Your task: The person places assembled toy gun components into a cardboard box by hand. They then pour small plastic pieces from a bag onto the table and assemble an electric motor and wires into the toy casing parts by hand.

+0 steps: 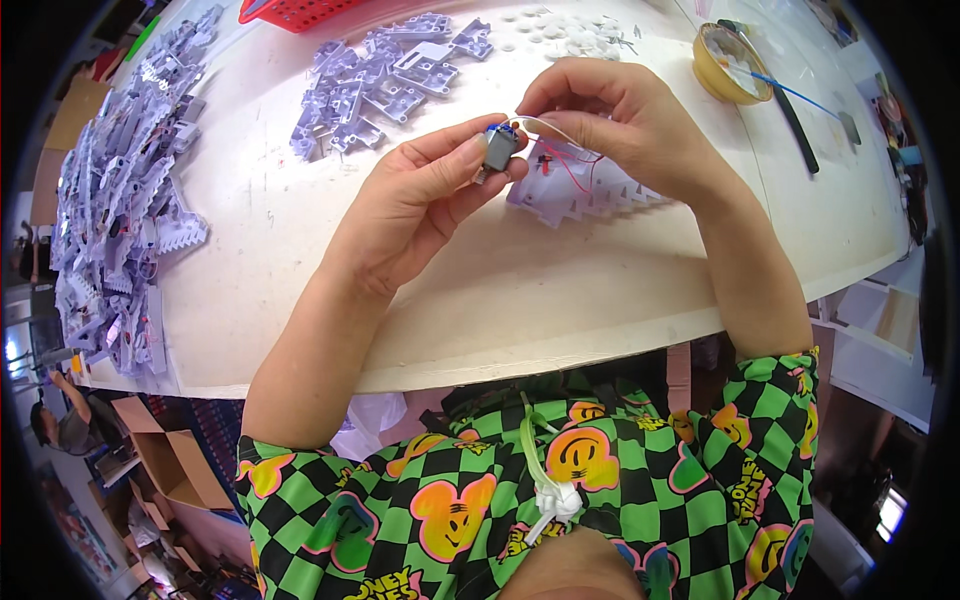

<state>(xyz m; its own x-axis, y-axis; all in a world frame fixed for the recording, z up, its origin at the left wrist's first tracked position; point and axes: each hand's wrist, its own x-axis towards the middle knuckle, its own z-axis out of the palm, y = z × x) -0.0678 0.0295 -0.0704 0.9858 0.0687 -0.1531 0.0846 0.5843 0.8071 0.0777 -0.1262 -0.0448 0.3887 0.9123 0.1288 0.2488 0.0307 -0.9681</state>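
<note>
Two bare hands work above the middle of the counter [240, 250]. The fingers of the left hand [440, 180] pinch a small grey motor [501, 152] between thumb and forefinger; the motor is thus held clear of the surface. The fingers of the right hand [625, 120] are drawn together on a white wire [548, 123] (their exact grip is partly hidden), with red wires [572, 176] looping below. Beneath lies a toothed, translucent panel [548, 203]. Similar parts form a heap [125, 225] along the left edge; a smaller cluster [385, 85], white discs [575, 38] and a red basket [300, 12] lie toward the far edge. A yellow bowl [714, 68] stands near the far right corner.
</note>
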